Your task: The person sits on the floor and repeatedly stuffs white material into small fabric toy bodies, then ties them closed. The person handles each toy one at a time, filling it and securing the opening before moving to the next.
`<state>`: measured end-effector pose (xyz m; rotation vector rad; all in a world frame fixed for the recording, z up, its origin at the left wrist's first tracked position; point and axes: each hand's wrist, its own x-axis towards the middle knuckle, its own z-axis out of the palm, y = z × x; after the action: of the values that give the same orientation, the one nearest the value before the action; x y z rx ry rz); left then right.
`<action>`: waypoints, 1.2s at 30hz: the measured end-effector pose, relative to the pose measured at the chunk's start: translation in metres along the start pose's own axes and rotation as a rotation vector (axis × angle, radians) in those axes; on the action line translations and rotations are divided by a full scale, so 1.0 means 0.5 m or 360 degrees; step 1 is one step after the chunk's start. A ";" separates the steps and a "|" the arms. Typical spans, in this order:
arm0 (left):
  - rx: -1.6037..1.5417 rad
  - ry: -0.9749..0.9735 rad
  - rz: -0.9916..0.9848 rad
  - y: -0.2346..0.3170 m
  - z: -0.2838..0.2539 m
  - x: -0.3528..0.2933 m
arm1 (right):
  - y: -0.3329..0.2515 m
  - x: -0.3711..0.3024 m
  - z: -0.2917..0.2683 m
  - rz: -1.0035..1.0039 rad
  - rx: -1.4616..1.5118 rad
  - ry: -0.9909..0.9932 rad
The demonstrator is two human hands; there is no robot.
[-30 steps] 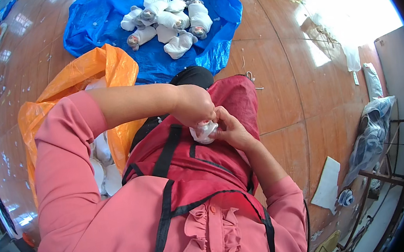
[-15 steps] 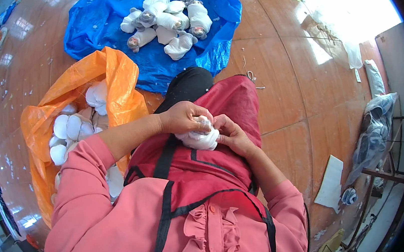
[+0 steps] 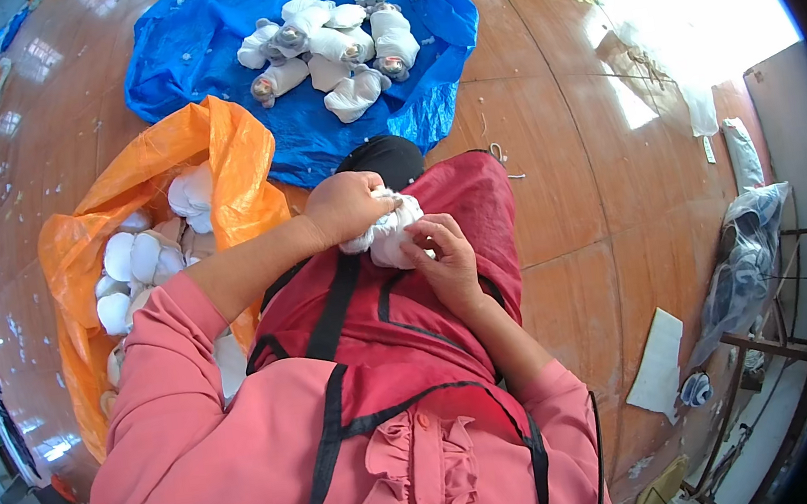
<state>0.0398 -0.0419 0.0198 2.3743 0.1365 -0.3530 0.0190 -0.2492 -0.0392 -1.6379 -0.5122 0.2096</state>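
Note:
Over my lap I have a soft white cloth bundle (image 3: 392,243), crumpled on top. My left hand (image 3: 348,206) is closed on its upper left part, and the fingertips are partly hidden by the cloth and knuckles. On the lower right side my right hand (image 3: 447,259) pinches the cloth between thumb and fingers. Beneath both hands lies a red apron (image 3: 457,195) with black edging. Beyond my knees, several white wrapped bundles (image 3: 352,95) with grey ends, perhaps stuffed toys, lie on a blue plastic sheet (image 3: 188,52).
To my left an orange woven sack (image 3: 246,160) gapes, with rounded white padded pieces (image 3: 157,254) inside. At the right are a white flat sheet (image 3: 657,362), a clear plastic bag (image 3: 740,246) and a metal frame (image 3: 768,348). String (image 3: 498,153) lies on the brown floor (image 3: 556,183).
My left hand has moved up and turned over the bundle, which is tilted and pulled longer. The right hand has shifted slightly down its side, still touching the cloth.

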 end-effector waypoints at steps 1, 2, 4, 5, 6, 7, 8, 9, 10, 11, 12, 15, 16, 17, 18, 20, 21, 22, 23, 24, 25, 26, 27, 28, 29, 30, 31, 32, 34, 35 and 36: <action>-0.0092 0.0014 0.0005 -0.011 0.007 0.002 | -0.009 0.005 0.004 -0.0013 -0.0128 0.0029; -0.0184 0.0029 0.0010 -0.020 0.013 0.004 | -0.026 0.011 0.008 -0.0026 -0.0257 0.0059; -0.0498 -0.0085 -0.0148 -0.026 0.025 0.002 | -0.031 0.014 0.015 -0.0062 -0.0453 0.0104; -0.0653 -0.0145 -0.0225 -0.028 0.031 0.000 | -0.024 0.013 0.018 -0.0084 -0.0522 0.0118; -0.0857 -0.0200 -0.0289 -0.037 0.039 0.003 | -0.018 0.012 0.019 -0.0107 -0.0590 0.0133; -0.1062 -0.0257 -0.0355 -0.041 0.044 0.003 | -0.013 0.012 0.017 -0.0113 -0.0650 0.0111; -0.1267 -0.0313 -0.0421 -0.045 0.048 0.002 | -0.009 0.011 0.013 -0.0119 -0.0710 0.0088; -0.1371 -0.0339 -0.0461 -0.050 0.050 0.000 | -0.006 0.010 0.008 -0.0126 -0.0770 0.0065; -0.1474 -0.0369 -0.0499 -0.037 0.040 -0.009 | -0.003 0.007 0.004 -0.0087 -0.0836 -0.0018; -0.1578 -0.0399 -0.0537 -0.029 0.035 -0.013 | -0.001 0.003 0.000 -0.0047 -0.0901 -0.0101; -0.1617 -0.0440 -0.0552 -0.033 0.037 -0.013 | 0.001 0.000 -0.003 -0.0008 -0.0965 -0.0186; -0.1716 -0.0560 -0.0600 -0.054 0.033 -0.021 | 0.004 -0.004 -0.006 -0.0246 -0.0990 -0.0263; -0.1740 -0.0602 -0.0615 -0.060 0.029 -0.025 | -0.001 -0.004 -0.008 -0.0304 -0.1013 -0.0311; -0.1765 -0.0645 -0.0630 -0.065 0.025 -0.030 | -0.010 -0.004 -0.012 -0.0362 -0.1035 -0.0359; -0.1768 -0.0715 -0.0658 -0.067 0.020 -0.035 | -0.014 -0.003 -0.017 -0.0420 -0.1057 -0.0407; -0.1767 -0.0861 -0.0715 -0.065 0.004 -0.048 | -0.017 -0.001 -0.028 -0.0600 -0.0920 -0.0498; -0.1775 -0.0980 -0.0724 -0.065 0.001 -0.050 | -0.022 -0.001 -0.035 -0.0666 -0.0810 -0.0536; -0.1816 -0.1064 -0.0697 -0.067 -0.003 -0.053 | -0.026 -0.002 -0.040 -0.0732 -0.0695 -0.0573; -0.1855 -0.1148 -0.0669 -0.070 -0.007 -0.056 | -0.022 -0.006 -0.042 -0.0734 -0.0601 -0.0617; -0.1893 -0.1235 -0.0640 -0.072 -0.009 -0.059 | -0.025 -0.007 -0.047 -0.0725 -0.0575 -0.0670; -0.1938 -0.1268 -0.0630 -0.074 -0.010 -0.061 | -0.033 -0.006 -0.051 -0.0716 -0.0549 -0.0722; -0.1923 -0.1297 -0.0626 -0.074 -0.008 -0.061 | -0.038 -0.006 -0.056 -0.0707 -0.0524 -0.0773; -0.1908 -0.1327 -0.0622 -0.075 -0.005 -0.061 | -0.039 -0.005 -0.061 -0.0726 -0.0508 -0.0798; -0.1890 -0.1361 -0.0620 -0.074 -0.004 -0.059 | -0.040 -0.005 -0.066 -0.0742 -0.0491 -0.0820; -0.1828 -0.1404 -0.0613 -0.071 -0.004 -0.057 | -0.040 -0.007 -0.071 -0.0759 -0.0475 -0.0842; -0.1780 -0.1424 -0.0591 -0.067 -0.005 -0.057 | -0.038 -0.010 -0.076 -0.0774 -0.0470 -0.0845; -0.1730 -0.1450 -0.0569 -0.062 -0.007 -0.057 | -0.035 -0.013 -0.081 -0.0786 -0.0466 -0.0845; -0.1680 -0.1475 -0.0546 -0.054 -0.011 -0.059 | -0.032 -0.017 -0.085 -0.0798 -0.0463 -0.0844; -0.1611 -0.1473 -0.0543 -0.045 -0.015 -0.068 | -0.035 -0.022 -0.096 -0.0760 -0.0403 -0.0854; -0.1613 -0.1468 -0.0542 -0.047 -0.014 -0.074 | -0.037 -0.024 -0.099 -0.0744 -0.0374 -0.0857; -0.1614 -0.1464 -0.0540 -0.051 -0.012 -0.080 | -0.035 -0.026 -0.101 -0.0749 -0.0352 -0.0866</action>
<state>-0.0022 -0.0193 0.0191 1.0390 0.2124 -1.1678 0.0253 -0.2992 -0.0172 -1.6148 -1.3562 0.2522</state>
